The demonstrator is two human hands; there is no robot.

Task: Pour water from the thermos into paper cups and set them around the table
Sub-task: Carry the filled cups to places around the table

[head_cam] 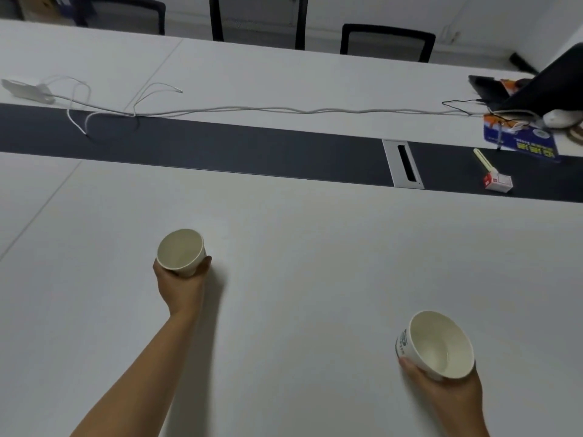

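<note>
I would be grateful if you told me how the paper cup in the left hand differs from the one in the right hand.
The left hand holds its paper cup farther out over the white table; the right hand keeps its paper cup nearer the camera. The right cup shows dark printing on its side; no print shows on the left cup. The right cup looks larger in the frame. Both are white inside and gripped from below.

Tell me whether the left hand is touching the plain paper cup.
Touching. The head view shows the left hand with thumb and fingers wrapped round the lower wall of the plain white paper cup.

Left hand (pixel 181 280) gripping, right hand (pixel 441 386) gripping
</note>
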